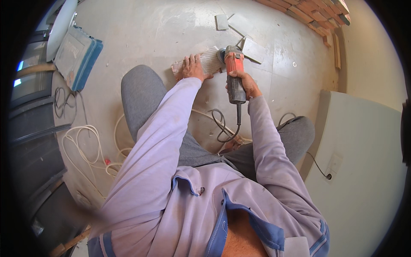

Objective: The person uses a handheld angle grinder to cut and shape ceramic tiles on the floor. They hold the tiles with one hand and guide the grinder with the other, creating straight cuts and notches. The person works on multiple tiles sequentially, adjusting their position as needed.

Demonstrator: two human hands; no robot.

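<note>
the pale ribbed tile piece (205,62) lies flat on the dusty concrete floor (141,30) just ahead of the person's knees. it looks stiff and brittle, light enough to skid, so it likely wants pressing flat from above, away from the cut edge. the left hand (192,68) does that, palm down with fingers spread across it, gripping nothing. the right hand (245,83) has its fingers wrapped tight round the dark rear body of the red angle grinder (234,70), whose disc end meets the tile's right edge. the tool looks heavy and is best held at that rear grip; its black cord (222,124) loops back toward the lap. more tile offcuts (252,49) lie just beyond. a blue tool case (77,55) sits well left, white cable (85,145) coils nearer, red bricks (312,13) are stacked at far right, and a white panel (364,162) carries a small socket.
</note>
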